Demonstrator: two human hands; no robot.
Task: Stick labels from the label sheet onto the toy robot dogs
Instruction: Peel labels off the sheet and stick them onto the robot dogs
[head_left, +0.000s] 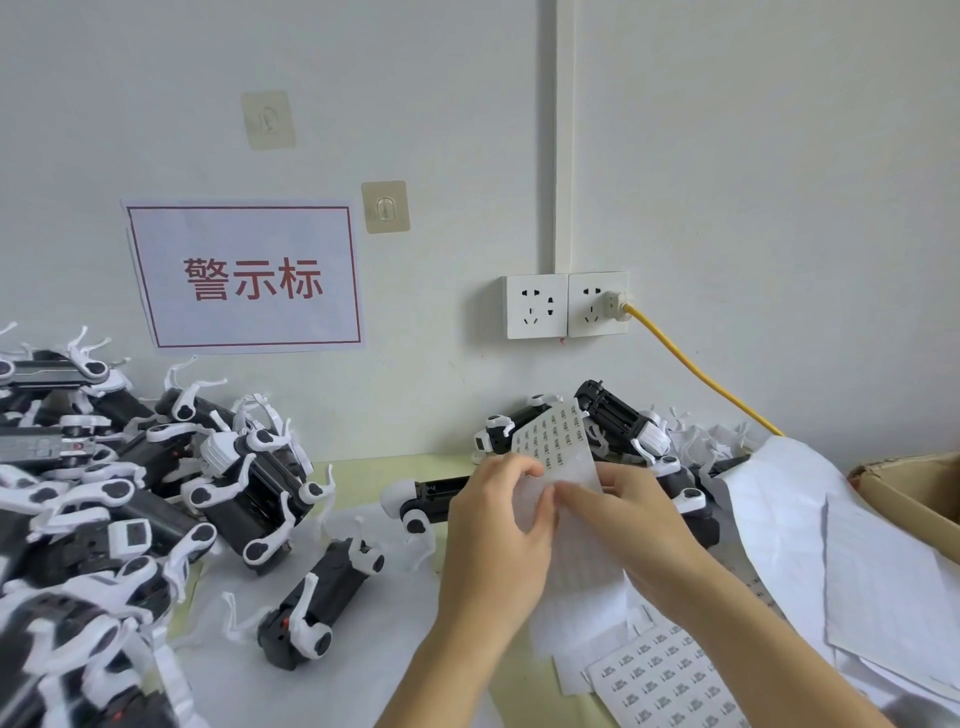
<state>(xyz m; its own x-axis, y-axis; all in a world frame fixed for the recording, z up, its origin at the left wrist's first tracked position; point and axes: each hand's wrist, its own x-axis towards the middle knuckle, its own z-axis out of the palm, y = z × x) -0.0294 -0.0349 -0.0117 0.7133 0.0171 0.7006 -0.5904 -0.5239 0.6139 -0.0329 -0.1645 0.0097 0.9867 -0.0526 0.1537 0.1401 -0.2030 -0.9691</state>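
here the left hand (493, 525) gripped the label sheet (556, 457) raised above the surface while the right hand (631, 512) fingers pinched at a label — best peeled slowly from a corner — toy robot dogs (249, 483) near.

Bright, even, diffuse light fills the frame; shadows are soft and faint. No strong glare. Wide-angle distortion bends the left and right edges. Overall softness blurs fine detail, especially at lower corners.
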